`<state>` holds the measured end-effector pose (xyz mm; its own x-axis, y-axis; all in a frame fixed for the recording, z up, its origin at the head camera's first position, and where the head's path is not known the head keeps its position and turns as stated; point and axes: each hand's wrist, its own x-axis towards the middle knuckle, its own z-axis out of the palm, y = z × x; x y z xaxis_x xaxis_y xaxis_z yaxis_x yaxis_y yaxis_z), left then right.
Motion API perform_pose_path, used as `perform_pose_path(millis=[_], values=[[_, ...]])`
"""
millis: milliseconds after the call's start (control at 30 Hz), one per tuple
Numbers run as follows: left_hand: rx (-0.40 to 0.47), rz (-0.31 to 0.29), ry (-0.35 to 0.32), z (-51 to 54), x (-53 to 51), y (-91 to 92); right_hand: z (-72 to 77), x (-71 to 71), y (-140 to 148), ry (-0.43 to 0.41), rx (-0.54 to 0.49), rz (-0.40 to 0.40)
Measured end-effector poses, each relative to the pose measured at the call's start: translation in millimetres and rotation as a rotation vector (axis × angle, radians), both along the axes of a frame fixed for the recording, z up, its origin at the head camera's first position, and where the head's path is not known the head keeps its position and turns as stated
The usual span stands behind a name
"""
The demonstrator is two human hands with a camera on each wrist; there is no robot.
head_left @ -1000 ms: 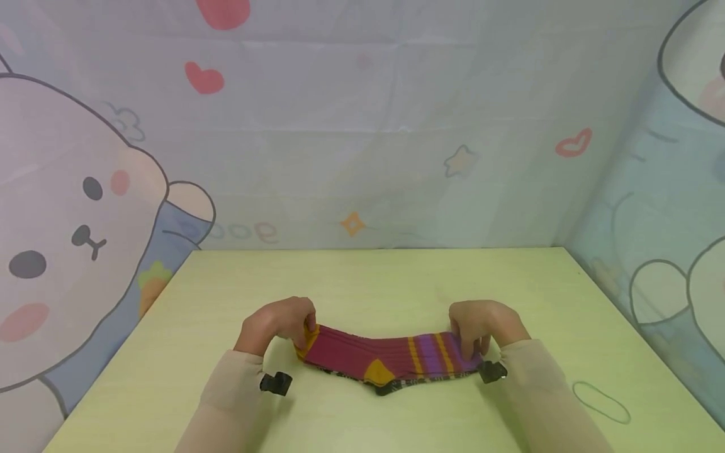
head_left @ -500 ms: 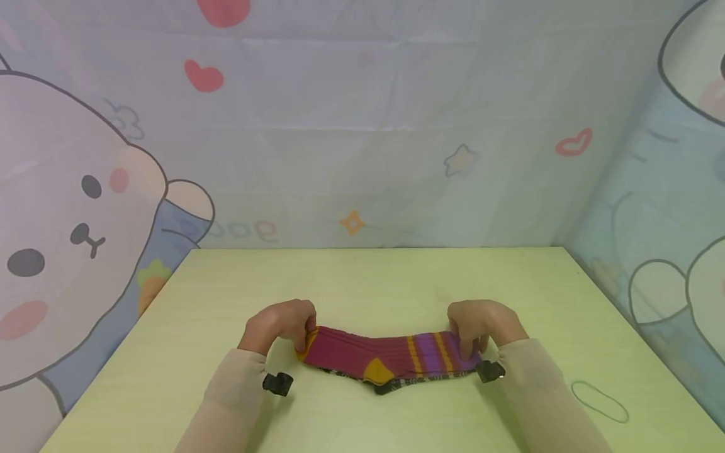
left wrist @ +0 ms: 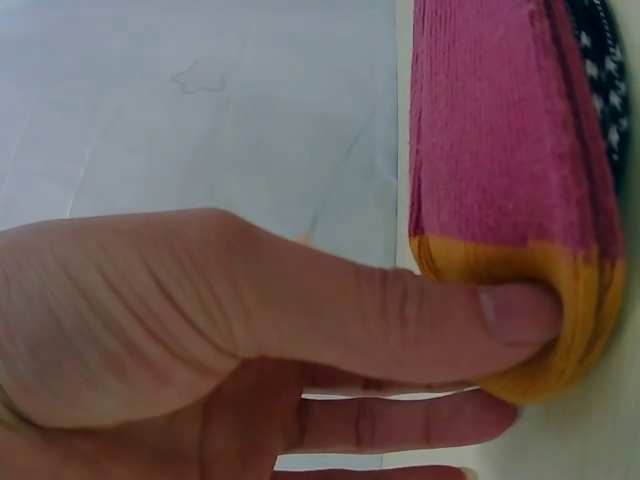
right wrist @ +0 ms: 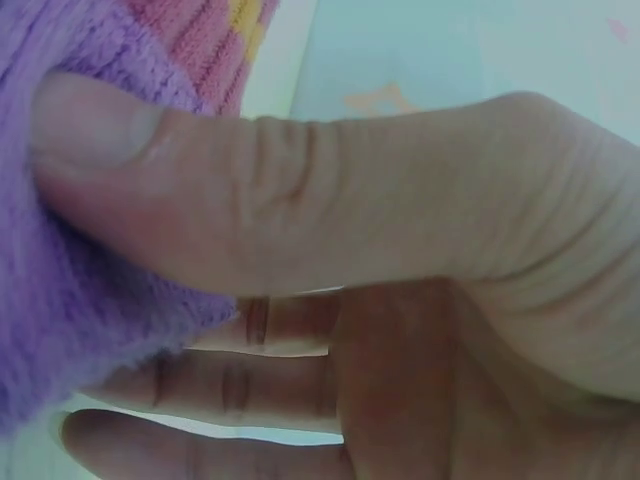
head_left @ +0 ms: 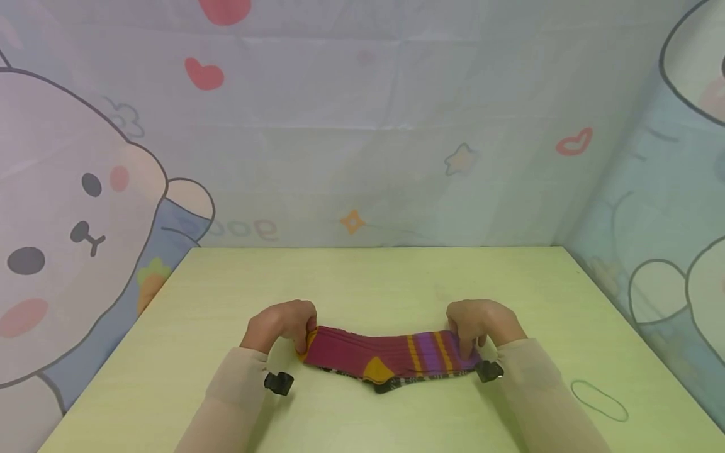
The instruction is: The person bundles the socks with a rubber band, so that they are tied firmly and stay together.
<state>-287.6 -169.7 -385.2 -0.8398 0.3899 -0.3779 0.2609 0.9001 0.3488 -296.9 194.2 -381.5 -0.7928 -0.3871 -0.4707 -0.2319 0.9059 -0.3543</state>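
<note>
A maroon sock with a mustard toe and heel and a purple-striped cuff lies sideways on the table. Beneath it shows the edge of a black-and-white patterned sock. My left hand pinches the mustard toe, thumb pressed into the knit and fingers behind it. At the other end my right hand pinches the purple cuff between thumb and fingers. How much of the lower sock each hand grips is hidden.
A thin green elastic loop lies at the right of the pale yellow table. Behind and at both sides hangs a printed cloth. A small black camera is strapped at the left wrist, another at the right.
Both hands keep their pinch on the sock ends. The left hand has shifted very slightly to the right; the socks stay almost where they were.
</note>
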Motion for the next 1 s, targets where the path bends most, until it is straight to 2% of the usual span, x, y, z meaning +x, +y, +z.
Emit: perform_pose_path(millis=[333,567,800,900,1000], values=[[-0.047,-0.011,0.032,0.6,1.2,2.6,0.3,-2.7,1,-0.019,-0.014,-0.056],[-0.062,-0.002,0.037,1.4,3.6,6.2,-0.3,-1.2,4,-0.033,-0.020,-0.053],[-0.093,-0.029,0.133,21.8,13.8,7.7,5.5,-0.7,10,-0.034,-0.034,0.000],[-0.110,-0.026,0.160,29.9,19.1,13.4,10.3,0.6,11,-0.013,-0.033,0.014],[-0.080,-0.041,0.199,35.1,24.0,24.1,16.7,3.3,12,0.027,-0.034,0.041]])
